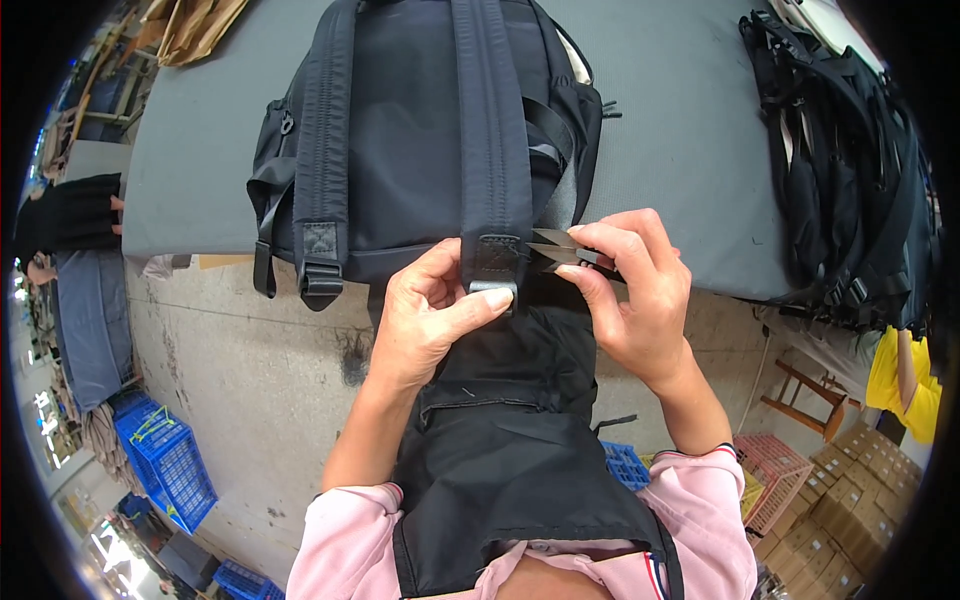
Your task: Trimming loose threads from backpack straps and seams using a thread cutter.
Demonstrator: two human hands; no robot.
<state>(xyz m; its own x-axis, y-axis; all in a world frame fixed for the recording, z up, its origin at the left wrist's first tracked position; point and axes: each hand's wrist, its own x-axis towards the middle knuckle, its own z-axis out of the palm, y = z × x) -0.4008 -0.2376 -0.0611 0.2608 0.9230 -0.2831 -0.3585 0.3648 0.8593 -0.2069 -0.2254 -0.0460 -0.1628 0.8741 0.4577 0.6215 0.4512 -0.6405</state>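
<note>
A dark navy backpack (400, 130) lies on the grey table with its two padded shoulder straps facing up. My left hand (420, 320) pinches the lower end of the right-hand shoulder strap (490, 160), thumb resting on its buckle (485, 286). Between the thumb and fingers of my right hand (640, 290) is a pair of thread snips (562, 250). The snips' blades are apart, their tips beside the stitched patch at the strap's end. The other strap's buckle (321, 280) hangs over the table edge. My left fingertips are partly hidden behind the strap.
More black backpacks (840, 150) are piled on the table's right side, and brown paper (200, 30) lies at the far left. Blue crates (165, 460) stand on the floor at left; cardboard boxes (840, 500) are stacked at lower right. People are at both sides.
</note>
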